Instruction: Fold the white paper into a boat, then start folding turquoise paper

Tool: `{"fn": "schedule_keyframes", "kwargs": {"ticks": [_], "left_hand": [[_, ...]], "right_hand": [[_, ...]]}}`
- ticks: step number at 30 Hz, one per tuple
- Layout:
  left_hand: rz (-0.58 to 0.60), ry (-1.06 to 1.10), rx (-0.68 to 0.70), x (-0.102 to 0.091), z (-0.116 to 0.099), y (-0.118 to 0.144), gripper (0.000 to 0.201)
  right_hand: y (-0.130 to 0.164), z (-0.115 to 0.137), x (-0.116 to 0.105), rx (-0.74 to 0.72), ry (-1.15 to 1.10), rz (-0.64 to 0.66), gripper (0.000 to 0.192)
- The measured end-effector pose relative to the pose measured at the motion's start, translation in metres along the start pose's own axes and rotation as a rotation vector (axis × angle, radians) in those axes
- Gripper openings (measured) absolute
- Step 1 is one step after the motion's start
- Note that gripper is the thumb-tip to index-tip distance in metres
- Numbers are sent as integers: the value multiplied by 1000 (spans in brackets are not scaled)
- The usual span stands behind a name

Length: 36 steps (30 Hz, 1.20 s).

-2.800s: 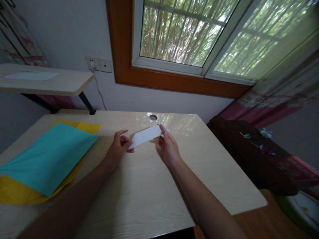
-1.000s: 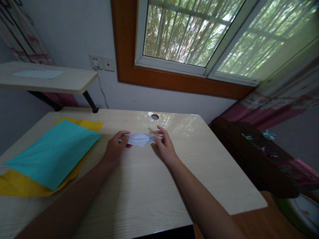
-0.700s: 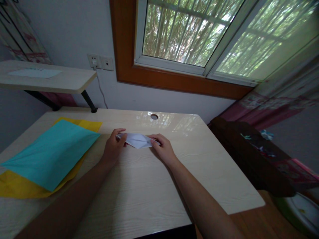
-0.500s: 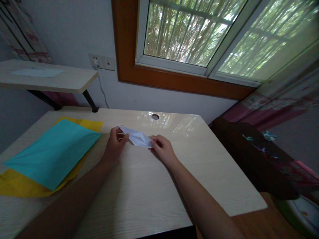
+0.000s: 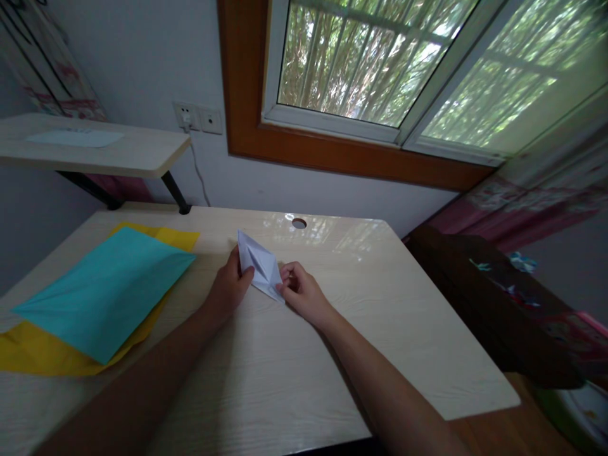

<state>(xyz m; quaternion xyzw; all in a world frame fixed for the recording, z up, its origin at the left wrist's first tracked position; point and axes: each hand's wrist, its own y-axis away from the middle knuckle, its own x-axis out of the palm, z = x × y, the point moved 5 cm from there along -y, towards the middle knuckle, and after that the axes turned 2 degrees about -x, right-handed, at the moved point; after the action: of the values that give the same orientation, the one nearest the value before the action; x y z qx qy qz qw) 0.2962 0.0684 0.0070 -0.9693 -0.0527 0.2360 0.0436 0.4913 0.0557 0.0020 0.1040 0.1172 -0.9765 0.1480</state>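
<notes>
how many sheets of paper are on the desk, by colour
white folded paper piece, held in the left hand and right hand: 1
teal paper sheet: 1
yellow paper sheet under the teal: 1
total: 3

The left hand (image 5: 229, 286) hides part of the folded white paper (image 5: 260, 266).

one folded white paper (image 5: 260, 266), two coloured sheets (image 5: 104, 288)
</notes>
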Motion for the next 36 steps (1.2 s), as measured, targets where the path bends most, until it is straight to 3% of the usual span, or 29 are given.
{"fn": "schedule_keyframes", "kwargs": {"ticks": [7, 11, 16, 26, 36], "left_hand": [[76, -72, 16, 6, -1, 2, 58], [185, -4, 30, 12, -6, 8, 66], [232, 10, 45, 13, -12, 12, 66], [197, 63, 15, 8, -10, 11, 69], [439, 143, 17, 15, -6, 10, 79]], "right_hand": [[-1, 7, 3, -6, 8, 20, 32], [-2, 6, 2, 61, -6, -5, 26], [-1, -2, -1, 180, 49, -10, 21], [-1, -1, 1, 138, 93, 30, 18], [0, -1, 3, 164, 99, 59, 27]]}}
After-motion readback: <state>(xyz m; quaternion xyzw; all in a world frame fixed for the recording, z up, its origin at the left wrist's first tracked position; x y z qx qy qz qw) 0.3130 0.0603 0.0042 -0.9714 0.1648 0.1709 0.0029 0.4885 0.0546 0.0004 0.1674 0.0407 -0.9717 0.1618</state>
